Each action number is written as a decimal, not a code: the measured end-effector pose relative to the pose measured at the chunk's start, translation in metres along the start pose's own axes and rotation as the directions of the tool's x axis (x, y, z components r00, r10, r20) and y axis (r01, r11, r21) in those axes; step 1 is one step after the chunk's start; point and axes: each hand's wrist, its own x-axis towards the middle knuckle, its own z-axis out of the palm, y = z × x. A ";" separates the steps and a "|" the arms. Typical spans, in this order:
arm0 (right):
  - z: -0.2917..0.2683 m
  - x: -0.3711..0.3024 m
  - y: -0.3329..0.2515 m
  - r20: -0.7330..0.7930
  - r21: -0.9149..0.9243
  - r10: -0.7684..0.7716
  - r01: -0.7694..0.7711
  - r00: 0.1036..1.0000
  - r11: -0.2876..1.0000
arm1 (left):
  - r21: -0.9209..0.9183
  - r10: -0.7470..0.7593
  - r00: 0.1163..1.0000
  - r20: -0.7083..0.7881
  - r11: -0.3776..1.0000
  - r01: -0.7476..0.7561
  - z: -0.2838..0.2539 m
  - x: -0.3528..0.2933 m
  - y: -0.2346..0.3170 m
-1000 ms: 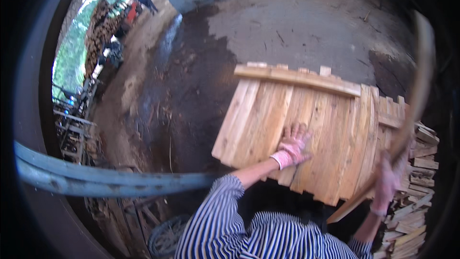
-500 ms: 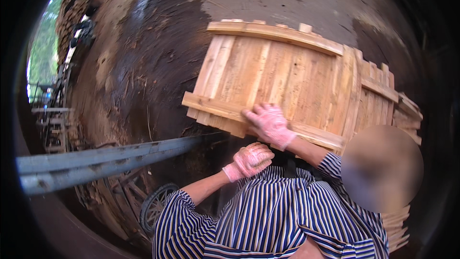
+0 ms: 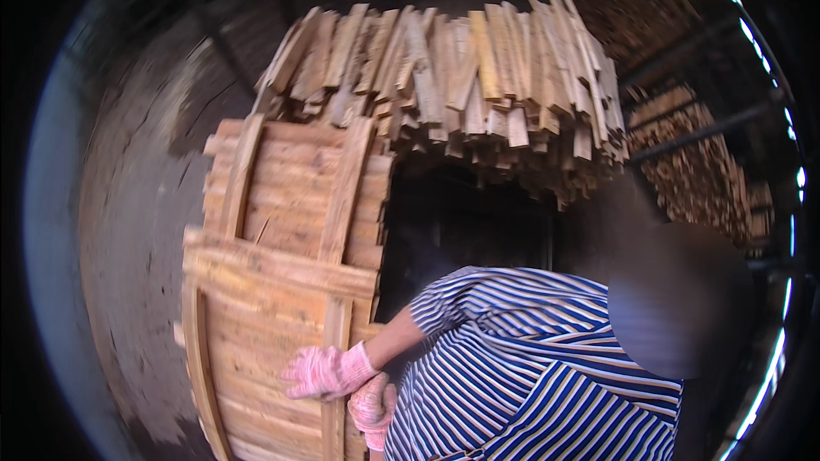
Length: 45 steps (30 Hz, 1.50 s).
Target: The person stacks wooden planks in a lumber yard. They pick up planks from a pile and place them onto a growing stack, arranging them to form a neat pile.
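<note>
My right hand (image 3: 329, 372), in a pink and white knit glove, lies with its fingers spread flat on a slatted wooden panel (image 3: 273, 333), beside its right-hand batten. Just below the right wrist is my left hand (image 3: 372, 410), gloved the same way and curled closed by the panel's near right edge. Whatever it may hold is hidden. The panel has rows of light planks with battens across them. Beyond it, another similar panel section (image 3: 290, 179) continues away from me.
A large stack of loose wooden slats (image 3: 461, 68) stands at the far end of the panels. More piled wood (image 3: 705, 162) fills the right background behind dark beams. Bare ground (image 3: 128, 248) stretches along the left, and a dark recess lies right of the panels.
My view has swung to the right, bringing the slat stack into sight and the blue rail out of it. My right hand still rests on the panel, with my left hand close below.
</note>
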 end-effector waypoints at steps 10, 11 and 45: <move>-0.259 -0.254 0.257 -0.710 0.321 0.703 -0.906 -0.037 0.276 | -0.359 -0.311 0.891 0.332 0.832 0.424 0.138 0.255 0.085; -0.279 -0.280 0.290 -0.708 0.342 0.695 -0.921 -0.124 0.185 | -0.475 -0.341 0.861 0.379 0.727 0.497 0.168 0.279 0.084; -0.367 -0.407 0.302 -0.272 0.958 0.889 0.188 0.369 0.215 | -0.297 -0.111 0.988 0.106 0.945 0.138 0.331 0.519 0.080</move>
